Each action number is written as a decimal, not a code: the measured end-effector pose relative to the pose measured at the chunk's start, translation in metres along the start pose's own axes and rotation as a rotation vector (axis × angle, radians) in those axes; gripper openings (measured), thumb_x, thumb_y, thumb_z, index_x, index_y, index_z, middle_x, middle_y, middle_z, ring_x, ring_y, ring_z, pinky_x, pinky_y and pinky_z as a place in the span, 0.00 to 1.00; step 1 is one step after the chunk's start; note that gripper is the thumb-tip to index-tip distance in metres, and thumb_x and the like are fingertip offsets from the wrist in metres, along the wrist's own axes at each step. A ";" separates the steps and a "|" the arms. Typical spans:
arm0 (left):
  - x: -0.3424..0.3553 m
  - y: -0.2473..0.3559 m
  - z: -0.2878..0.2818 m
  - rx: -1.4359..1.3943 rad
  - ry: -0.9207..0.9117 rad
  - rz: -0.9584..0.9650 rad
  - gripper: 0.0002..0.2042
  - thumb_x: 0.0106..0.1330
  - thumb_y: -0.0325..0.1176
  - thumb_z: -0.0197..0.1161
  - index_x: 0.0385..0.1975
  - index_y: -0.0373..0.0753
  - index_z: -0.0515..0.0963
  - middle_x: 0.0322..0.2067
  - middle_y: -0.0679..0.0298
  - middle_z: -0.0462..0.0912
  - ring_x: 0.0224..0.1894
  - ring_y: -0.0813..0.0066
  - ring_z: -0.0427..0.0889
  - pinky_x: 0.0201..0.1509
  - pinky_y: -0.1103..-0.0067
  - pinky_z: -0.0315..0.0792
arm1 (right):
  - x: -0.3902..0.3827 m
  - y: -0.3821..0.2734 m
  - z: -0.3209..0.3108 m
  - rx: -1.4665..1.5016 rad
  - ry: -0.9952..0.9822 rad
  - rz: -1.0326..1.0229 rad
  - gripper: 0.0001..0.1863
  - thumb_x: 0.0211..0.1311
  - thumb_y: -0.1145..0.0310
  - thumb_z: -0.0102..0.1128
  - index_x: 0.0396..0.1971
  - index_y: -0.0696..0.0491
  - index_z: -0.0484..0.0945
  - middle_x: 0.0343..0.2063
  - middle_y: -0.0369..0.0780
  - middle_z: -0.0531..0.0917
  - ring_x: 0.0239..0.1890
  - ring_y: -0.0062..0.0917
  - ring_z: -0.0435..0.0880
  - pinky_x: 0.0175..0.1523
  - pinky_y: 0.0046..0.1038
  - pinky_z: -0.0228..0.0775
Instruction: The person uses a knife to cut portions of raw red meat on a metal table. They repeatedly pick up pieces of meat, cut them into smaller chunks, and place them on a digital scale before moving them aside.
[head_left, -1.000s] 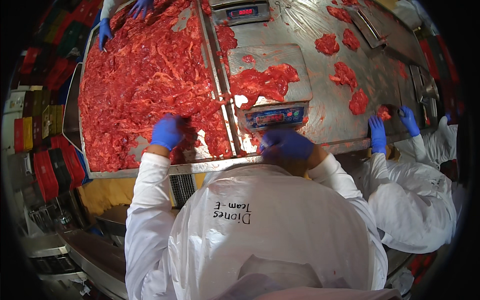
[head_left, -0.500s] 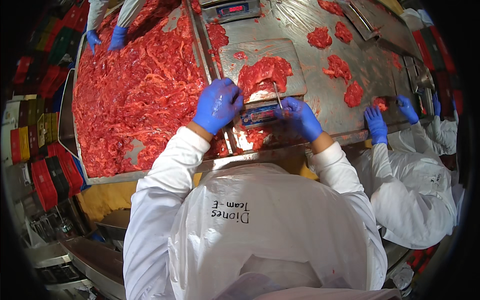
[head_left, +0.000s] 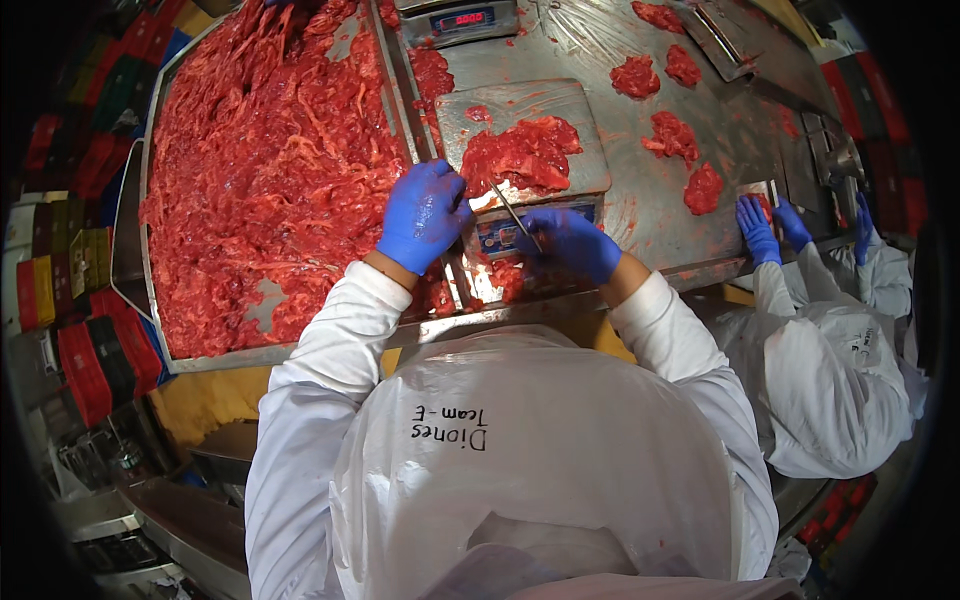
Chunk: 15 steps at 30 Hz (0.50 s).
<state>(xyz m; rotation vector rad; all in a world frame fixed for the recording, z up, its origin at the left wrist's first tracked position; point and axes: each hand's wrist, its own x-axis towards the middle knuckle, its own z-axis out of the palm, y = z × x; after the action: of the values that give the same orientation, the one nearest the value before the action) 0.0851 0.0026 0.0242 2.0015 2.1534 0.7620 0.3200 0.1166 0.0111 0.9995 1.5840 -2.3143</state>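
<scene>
The meat portion (head_left: 525,155) in front of you lies on the platform of the near scale (head_left: 550,98), spread in one loose red mass toward the front edge, with a small scrap (head_left: 478,113) apart behind it. Your gloved right hand (head_left: 578,245) is closed around a thin knife-like tool (head_left: 512,212), above the scale's front panel (head_left: 494,237); the tip points up and to the left, close to the lower edge of the meat, but I cannot tell if it touches. Your left hand (head_left: 425,215) is over the metal divider (head_left: 398,85), beside the platform's left corner, with fingers bent; whether they hold something, I cannot tell. The two hands are near each other but apart. I judge that the step in hand is handling this portion on the scale with the tool. The next move calls for a steady right wrist and for left fingers kept away from the tip. On your left, the large tray (head_left: 235,358) carries a wide heap of meat (head_left: 270,180). Behind is a second scale (head_left: 465,20); to the right, smaller pieces (head_left: 703,188) lie on the steel table (head_left: 635,215), and farther, a co-worker's gloved hands (head_left: 757,230) are at the edge.
</scene>
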 end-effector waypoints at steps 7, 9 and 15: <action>-0.001 0.009 -0.004 -0.045 -0.001 0.033 0.06 0.56 0.31 0.69 0.30 0.38 0.80 0.33 0.56 0.77 0.40 0.52 0.80 0.44 0.61 0.76 | 0.006 -0.029 0.017 0.278 -0.097 -0.144 0.14 0.75 0.55 0.60 0.40 0.51 0.81 0.36 0.35 0.86 0.35 0.21 0.85 0.40 0.29 0.81; 0.000 0.008 -0.006 -0.047 -0.012 0.032 0.06 0.56 0.31 0.69 0.29 0.38 0.80 0.33 0.56 0.77 0.40 0.52 0.80 0.44 0.61 0.76 | 0.012 -0.028 0.019 0.210 0.008 -0.128 0.16 0.73 0.53 0.62 0.39 0.52 0.81 0.39 0.37 0.87 0.36 0.24 0.86 0.38 0.29 0.80; -0.003 0.004 -0.001 -0.092 0.029 0.008 0.06 0.57 0.30 0.69 0.28 0.37 0.80 0.33 0.55 0.77 0.39 0.51 0.80 0.42 0.61 0.76 | 0.009 -0.037 0.016 0.335 -0.142 -0.039 0.15 0.68 0.56 0.70 0.37 0.52 0.81 0.29 0.36 0.84 0.32 0.25 0.88 0.40 0.28 0.84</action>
<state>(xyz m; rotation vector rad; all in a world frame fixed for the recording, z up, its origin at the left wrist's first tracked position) 0.0885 -0.0010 0.0257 1.9674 2.0859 0.8789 0.2886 0.1205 0.0376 0.8474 1.1989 -2.6706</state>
